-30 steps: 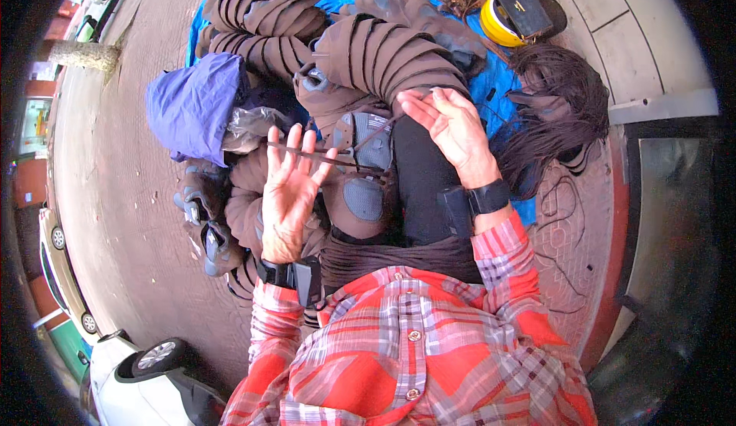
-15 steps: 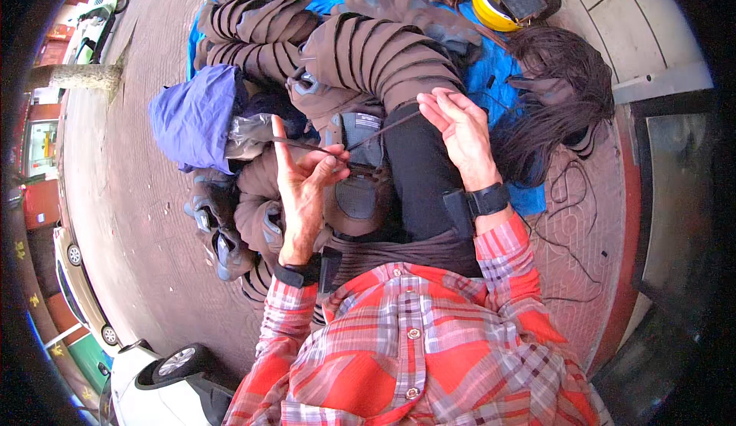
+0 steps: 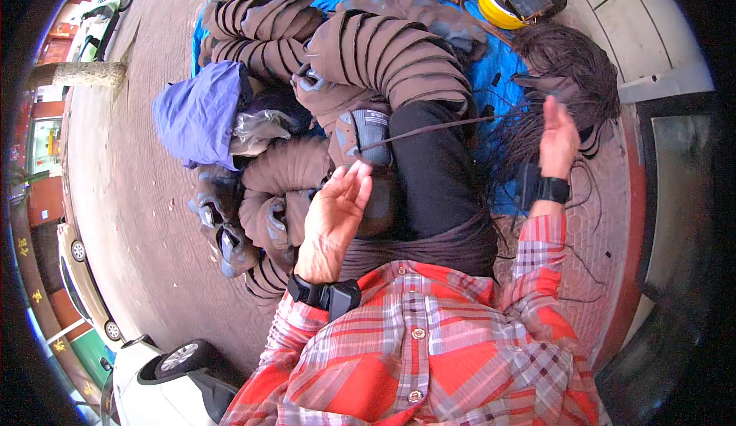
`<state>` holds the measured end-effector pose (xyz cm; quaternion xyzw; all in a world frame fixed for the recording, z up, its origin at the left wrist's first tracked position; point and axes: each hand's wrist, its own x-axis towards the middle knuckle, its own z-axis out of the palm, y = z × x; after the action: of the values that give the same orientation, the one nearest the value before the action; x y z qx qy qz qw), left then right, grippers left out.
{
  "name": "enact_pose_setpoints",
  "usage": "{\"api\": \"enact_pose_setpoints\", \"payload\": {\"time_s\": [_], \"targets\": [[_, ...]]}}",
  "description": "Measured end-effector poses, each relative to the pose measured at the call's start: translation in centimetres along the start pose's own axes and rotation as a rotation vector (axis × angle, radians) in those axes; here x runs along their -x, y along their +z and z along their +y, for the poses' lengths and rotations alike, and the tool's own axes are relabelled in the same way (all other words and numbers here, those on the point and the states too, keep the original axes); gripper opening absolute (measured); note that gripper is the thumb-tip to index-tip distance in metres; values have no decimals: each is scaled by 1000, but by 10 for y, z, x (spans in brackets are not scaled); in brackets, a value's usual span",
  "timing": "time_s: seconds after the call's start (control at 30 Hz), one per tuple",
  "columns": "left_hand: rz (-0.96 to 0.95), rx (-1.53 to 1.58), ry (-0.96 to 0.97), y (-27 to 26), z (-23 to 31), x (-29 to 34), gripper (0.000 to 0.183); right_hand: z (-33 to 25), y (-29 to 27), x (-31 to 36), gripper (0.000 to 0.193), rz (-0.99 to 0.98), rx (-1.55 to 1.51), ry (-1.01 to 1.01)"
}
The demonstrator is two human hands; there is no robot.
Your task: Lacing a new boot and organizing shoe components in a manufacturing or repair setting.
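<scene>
A brown and grey shoe upper point(image 3: 370, 129) lies across my lap, its toe part lower down in shadow. From it a dark shoelace point(image 3: 437, 129) runs taut to the right, in line with the fingertips of my right hand point(image 3: 560, 141). That hand is raised out to the side and blurred, its fingers pinched at the lace's end, as far as the blur shows. My left hand point(image 3: 337, 211) is beside the upper's near left edge, palm up, with fingers stretched out. More dark laces point(image 3: 429, 251) lie bundled across my waist.
Long stacks of brown shoe uppers point(image 3: 387, 54) lie ahead on a blue tarp point(image 3: 491, 81). A thick bunch of dark laces point(image 3: 571, 65) hangs at the right, near a yellow container point(image 3: 497, 8). A purple cloth point(image 3: 201, 111) is at the left. Cars stand beyond.
My right hand has swung out to the right, drawing the lace with it. The left hand has lowered and turned, and the lace no longer loops over its index finger.
</scene>
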<state>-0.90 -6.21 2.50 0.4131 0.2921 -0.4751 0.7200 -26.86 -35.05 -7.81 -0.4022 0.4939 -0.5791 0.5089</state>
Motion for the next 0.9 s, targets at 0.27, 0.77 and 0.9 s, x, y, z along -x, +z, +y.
{"api": "enact_pose_setpoints", "payload": {"time_s": [0.27, 0.77, 0.9], "targets": [[-586, -1602, 1111, 14, 38, -47, 26, -69, 27, 4, 21, -247, -30, 168], [-669, -2065, 1056, 33, 22, -94, 24, -168, -2, 53, 21, -260, -409, 19], [-439, -2404, 690, 57, 18, -85, 36, -187, -3, 74, 22, -372, -326, 60]]}}
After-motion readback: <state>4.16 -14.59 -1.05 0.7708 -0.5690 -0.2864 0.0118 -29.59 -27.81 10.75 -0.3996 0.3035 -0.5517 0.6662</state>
